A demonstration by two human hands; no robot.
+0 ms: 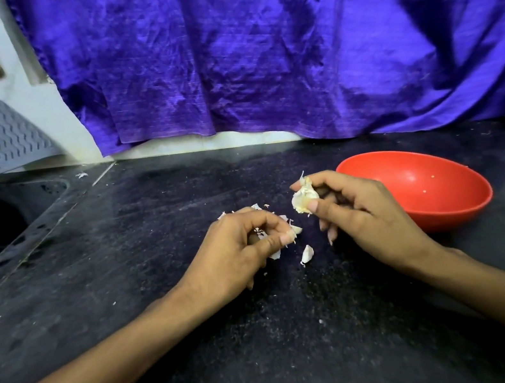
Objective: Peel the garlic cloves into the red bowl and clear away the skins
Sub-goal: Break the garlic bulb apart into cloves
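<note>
Right hand is pinching one garlic chunk, skin partly on. Left hand pinches a small clove piece with skin bits. One loose skin lies between the hands on the black speckled counter. One red bowl just right of the right hand, purple cloth hanging behind.

On the counter before me, my left hand sits left of my right hand, which holds a garlic piece. The bowl lies just right of it. Skins lie between my hands; a cloth hangs behind.
</note>
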